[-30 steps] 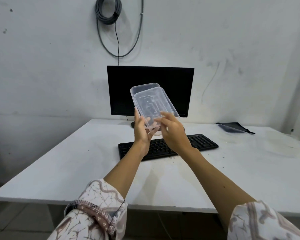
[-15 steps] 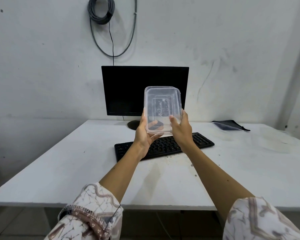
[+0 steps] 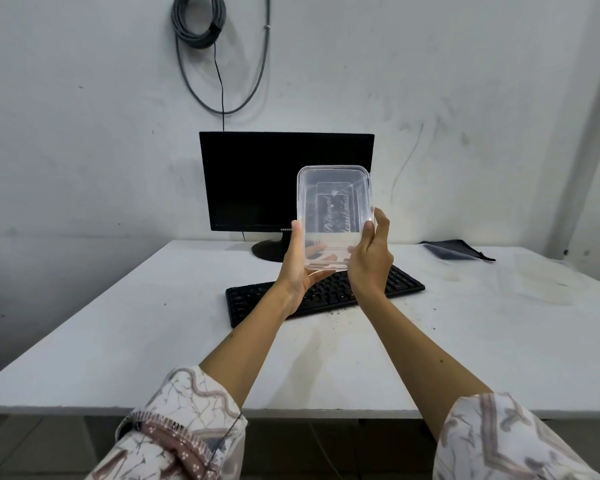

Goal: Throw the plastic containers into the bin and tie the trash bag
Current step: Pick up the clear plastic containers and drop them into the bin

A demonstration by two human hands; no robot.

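Note:
I hold a clear rectangular plastic container [image 3: 335,209] upright in the air, in front of the monitor and above the keyboard. My left hand [image 3: 297,268] grips its lower left edge, fingers curled behind it. On the lower right edge my right hand [image 3: 371,258] grips it, thumb up along the side. Another clear plastic lid or container [image 3: 451,252] lies at the back right of the table on a dark pouch. No bin or trash bag is in view.
A white table [image 3: 118,341] spreads in front of me. On it stand a black monitor [image 3: 253,181] and a black keyboard [image 3: 267,299]. A coiled grey cable [image 3: 198,26] hangs on the wall above. A faint clear item [image 3: 541,282] lies at the right.
The container has turned from tilted to upright and shifted slightly right. My right hand moved from its front face to grip the right edge.

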